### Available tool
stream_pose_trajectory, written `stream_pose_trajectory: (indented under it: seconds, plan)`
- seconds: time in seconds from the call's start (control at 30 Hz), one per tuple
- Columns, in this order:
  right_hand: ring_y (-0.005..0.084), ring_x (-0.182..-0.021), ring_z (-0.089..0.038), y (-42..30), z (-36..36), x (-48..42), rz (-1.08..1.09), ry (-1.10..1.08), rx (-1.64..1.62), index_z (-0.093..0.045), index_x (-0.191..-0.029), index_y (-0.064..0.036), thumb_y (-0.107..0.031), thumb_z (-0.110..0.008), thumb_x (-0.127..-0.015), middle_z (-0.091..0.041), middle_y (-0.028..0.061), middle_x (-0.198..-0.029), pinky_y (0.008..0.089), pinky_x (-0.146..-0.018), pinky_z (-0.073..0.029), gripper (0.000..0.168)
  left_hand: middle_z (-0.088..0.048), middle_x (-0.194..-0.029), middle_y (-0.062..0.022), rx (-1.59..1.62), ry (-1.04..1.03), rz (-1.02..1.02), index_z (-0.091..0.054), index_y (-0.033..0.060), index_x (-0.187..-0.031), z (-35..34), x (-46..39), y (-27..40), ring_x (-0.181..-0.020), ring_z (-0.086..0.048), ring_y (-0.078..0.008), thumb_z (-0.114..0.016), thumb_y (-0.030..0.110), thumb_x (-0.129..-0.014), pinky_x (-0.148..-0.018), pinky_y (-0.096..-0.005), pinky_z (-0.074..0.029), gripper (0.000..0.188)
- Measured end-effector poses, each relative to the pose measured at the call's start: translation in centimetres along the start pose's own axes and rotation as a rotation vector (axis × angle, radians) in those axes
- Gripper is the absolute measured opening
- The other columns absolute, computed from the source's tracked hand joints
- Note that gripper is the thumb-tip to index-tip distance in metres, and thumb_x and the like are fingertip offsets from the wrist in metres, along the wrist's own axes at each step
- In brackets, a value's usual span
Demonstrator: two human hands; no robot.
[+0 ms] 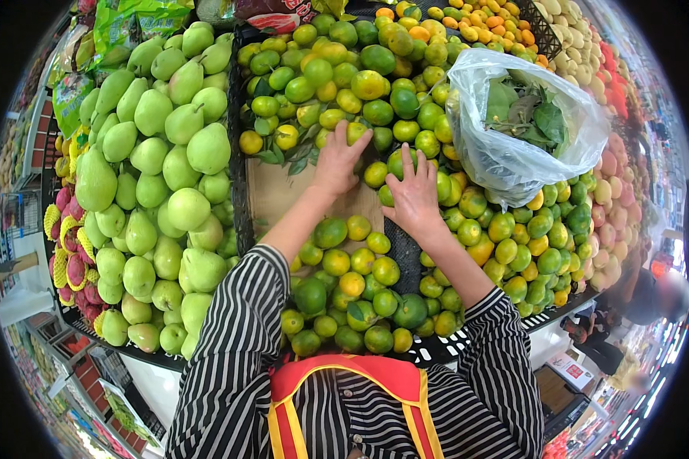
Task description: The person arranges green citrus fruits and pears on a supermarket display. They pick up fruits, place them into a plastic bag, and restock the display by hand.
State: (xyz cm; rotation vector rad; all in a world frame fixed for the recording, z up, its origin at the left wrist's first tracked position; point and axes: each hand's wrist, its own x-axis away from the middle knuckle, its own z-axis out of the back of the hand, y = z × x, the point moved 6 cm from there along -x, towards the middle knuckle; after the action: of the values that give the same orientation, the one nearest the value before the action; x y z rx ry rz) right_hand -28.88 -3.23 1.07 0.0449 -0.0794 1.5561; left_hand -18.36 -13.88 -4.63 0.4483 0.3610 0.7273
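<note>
My left hand reaches over a cardboard sheet to the mandarin pile. Its thumb and a finger are spread around a yellow-green mandarin; the picture does not settle whether it grips the fruit. Palm down, my right hand lies over the mandarins to the right, fingers apart. A green mandarin sits beside its fingertips, partly covered. Loose green leaves lie by the cardboard's upper edge. More mandarins are heaped nearer my body, below my forearms.
Green pears fill the section to the left, behind a black divider. An open plastic bag holding leaves rests on mandarins at right. Small orange citrus lie at the back. People are at the right edge.
</note>
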Motion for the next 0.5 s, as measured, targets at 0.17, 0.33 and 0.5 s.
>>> stream_pose_trajectory:
  seconds: [0.17,0.33,0.5]
  plan:
    - [0.0490,-0.133,-0.035,0.5,-0.6,-0.4,0.006,-0.141,0.017,-0.073,-0.102,-0.010,-0.041,-0.089,-0.060,-0.035,0.0258,-0.151,0.0564,-0.104,-0.038,0.055,-0.034,-0.138,-0.0278,0.154,0.022,0.210,-0.045,0.0193,-0.140,5.7,2.3,1.1,-0.123,-0.047,-0.0495,-0.088,0.017,-0.053,-0.101,-0.0505,-0.047,0.097]
    - [0.0456,-0.134,-0.035,0.8,0.6,-1.4,0.018,-0.329,0.026,-0.075,-0.107,-0.014,-0.046,-0.086,-0.065,-0.040,0.0207,-0.148,0.0556,-0.108,-0.036,0.054,-0.035,-0.137,-0.0284,0.195,-0.171,0.341,-0.043,0.0145,-0.139,12.2,10.2,2.5,-0.117,-0.052,-0.0502,-0.085,0.019,-0.056,-0.098,-0.0507,-0.049,0.094]
    - [0.0463,-0.137,-0.033,0.8,0.0,-1.1,0.109,-0.282,0.046,-0.076,-0.106,-0.014,-0.048,-0.086,-0.065,-0.035,0.0202,-0.153,0.0609,-0.110,-0.032,0.055,-0.035,-0.140,-0.0295,0.098,-0.341,0.290,-0.043,0.0118,-0.141,13.3,18.1,3.8,-0.118,-0.052,-0.0495,-0.083,0.012,-0.059,-0.096,-0.0492,-0.051,0.091]
